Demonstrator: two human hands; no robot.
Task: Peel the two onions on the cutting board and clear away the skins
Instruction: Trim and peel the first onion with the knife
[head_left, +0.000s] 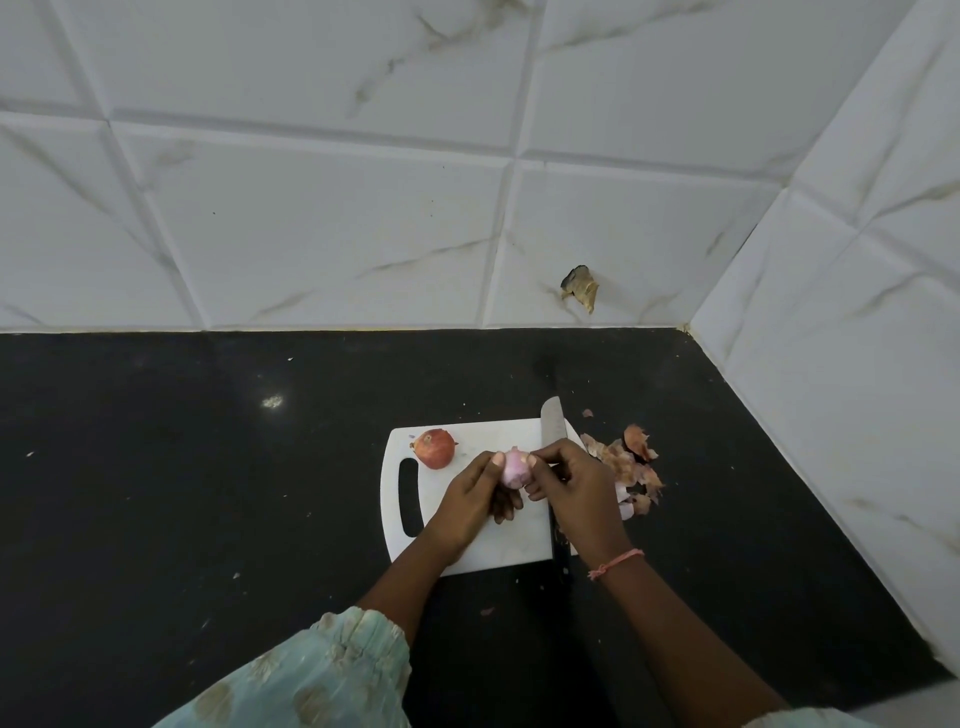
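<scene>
Both hands (470, 493) (571, 491) grip the onion (514, 467), tip pointing up.

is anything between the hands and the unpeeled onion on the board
Nothing visible does. The unpeeled onion sits alone on the cutting board, just beyond the left hand, which with the right hand holds the pale onion.

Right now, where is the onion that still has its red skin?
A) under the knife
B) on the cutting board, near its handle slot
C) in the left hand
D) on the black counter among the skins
B: the unpeeled onion rests on the cutting board just above the handle slot, apart from both hands.
</scene>
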